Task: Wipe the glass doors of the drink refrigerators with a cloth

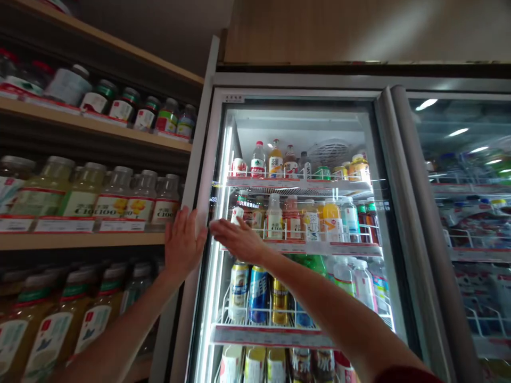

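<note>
My left hand (183, 242) is raised with its fingers stretched upward, at the left side of the glass-door fridge's frame (205, 175). Close beside it, my right hand (238, 239) reaches leftward across the closed glass door (303, 127), fingers straight and pointing at the same frame. Both hands hold nothing. Whether the palms touch the frame I cannot tell. Behind the glass stand bottled drinks (274, 218) on wire-fronted racks, with beer cans (258, 292) on a lower rack, partly hidden by my right forearm.
At left, wooden shelves (91, 127) carry rows of juice bottles (115, 191). The fridge door's long grey handle (415, 213) runs down its right side, beside a second glass door (467, 149) with more drinks. A wooden panel (311, 32) spans the top.
</note>
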